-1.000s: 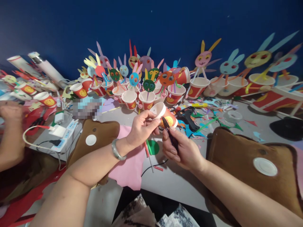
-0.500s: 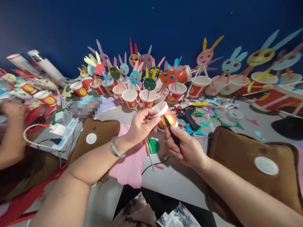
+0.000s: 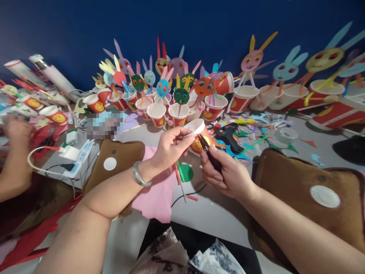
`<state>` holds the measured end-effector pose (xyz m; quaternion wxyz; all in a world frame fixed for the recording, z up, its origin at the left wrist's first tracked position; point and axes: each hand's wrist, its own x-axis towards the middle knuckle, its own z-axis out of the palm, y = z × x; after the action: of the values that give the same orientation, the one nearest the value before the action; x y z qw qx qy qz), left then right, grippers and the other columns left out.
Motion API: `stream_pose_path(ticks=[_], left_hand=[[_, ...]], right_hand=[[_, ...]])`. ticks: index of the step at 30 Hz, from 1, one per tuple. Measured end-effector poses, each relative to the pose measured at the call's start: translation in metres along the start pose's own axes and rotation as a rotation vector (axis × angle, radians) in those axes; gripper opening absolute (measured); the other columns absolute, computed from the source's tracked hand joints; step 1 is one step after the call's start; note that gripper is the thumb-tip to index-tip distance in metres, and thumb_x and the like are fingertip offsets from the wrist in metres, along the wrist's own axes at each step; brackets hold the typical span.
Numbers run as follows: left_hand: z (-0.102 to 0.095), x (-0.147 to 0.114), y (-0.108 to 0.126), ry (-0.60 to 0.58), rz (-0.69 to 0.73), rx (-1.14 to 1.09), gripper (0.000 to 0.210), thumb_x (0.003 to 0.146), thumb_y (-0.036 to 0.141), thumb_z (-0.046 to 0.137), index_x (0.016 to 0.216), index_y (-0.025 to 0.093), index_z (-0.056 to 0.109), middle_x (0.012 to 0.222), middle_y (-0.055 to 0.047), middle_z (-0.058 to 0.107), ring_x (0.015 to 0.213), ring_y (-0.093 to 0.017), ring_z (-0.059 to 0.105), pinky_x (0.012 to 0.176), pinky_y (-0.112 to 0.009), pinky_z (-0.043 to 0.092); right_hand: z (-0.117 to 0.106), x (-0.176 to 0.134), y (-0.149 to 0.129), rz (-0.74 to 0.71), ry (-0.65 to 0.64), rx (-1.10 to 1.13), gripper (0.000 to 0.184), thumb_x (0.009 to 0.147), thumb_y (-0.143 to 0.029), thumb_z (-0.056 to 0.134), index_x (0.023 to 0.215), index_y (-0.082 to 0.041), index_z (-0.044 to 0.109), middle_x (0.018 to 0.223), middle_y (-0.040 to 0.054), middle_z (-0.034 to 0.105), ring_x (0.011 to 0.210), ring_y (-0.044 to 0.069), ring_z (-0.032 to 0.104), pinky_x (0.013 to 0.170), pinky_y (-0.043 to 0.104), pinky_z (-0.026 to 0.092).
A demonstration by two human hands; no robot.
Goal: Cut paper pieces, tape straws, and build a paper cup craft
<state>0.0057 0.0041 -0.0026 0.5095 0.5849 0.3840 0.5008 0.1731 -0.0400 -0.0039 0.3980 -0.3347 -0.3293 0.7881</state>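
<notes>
Tilted in front of me is a red-and-white paper cup with a yellow emblem. My left hand pinches its rim between thumb and fingers, a jade-like bangle on that wrist. Black scissors are gripped in my right hand, fingers wrapped round the handles. Their pointed tips stand slightly apart beside the upper wall of the cup, close to the rim; whether they touch it I cannot tell. Below the cup lie a green paper disc, red and green straws and a pink sheet.
Several paper cups with rabbit-faced paper figures line the back by the blue wall. A glue gun lies among paper scraps. Brown cushions flank my arms. A power strip and another person's hand are on the left.
The scissors' tips have spread apart and my right hand has shifted slightly right and down. The cup has moved a little right and up in my left hand. The view has tilted slightly.
</notes>
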Motion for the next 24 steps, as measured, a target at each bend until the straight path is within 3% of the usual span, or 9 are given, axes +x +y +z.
stream_pose_path(ticks=[11, 24], left_hand=[[-0.002, 0.002, -0.001, -0.023, 0.063, -0.036, 0.027, 0.084, 0.040, 0.073, 0.080, 0.016, 0.064, 0.058, 0.004, 0.057, 0.042, -0.004, 0.050, 0.038, -0.015, 0.040], [-0.011, 0.007, 0.001, -0.065, 0.089, 0.031, 0.025, 0.086, 0.040, 0.072, 0.082, 0.015, 0.067, 0.056, 0.003, 0.058, 0.044, -0.005, 0.048, 0.040, -0.017, 0.037]], right_hand=[[0.003, -0.003, -0.006, 0.040, -0.004, 0.018, 0.033, 0.094, -0.048, 0.053, 0.077, -0.020, 0.055, 0.036, -0.0105, 0.033, 0.026, 0.004, 0.019, 0.031, 0.016, 0.018], [-0.003, -0.004, -0.012, -0.001, 0.017, -0.107, 0.036, 0.096, -0.046, 0.053, 0.073, -0.019, 0.055, 0.036, -0.0094, 0.034, 0.027, 0.005, 0.020, 0.030, 0.016, 0.017]])
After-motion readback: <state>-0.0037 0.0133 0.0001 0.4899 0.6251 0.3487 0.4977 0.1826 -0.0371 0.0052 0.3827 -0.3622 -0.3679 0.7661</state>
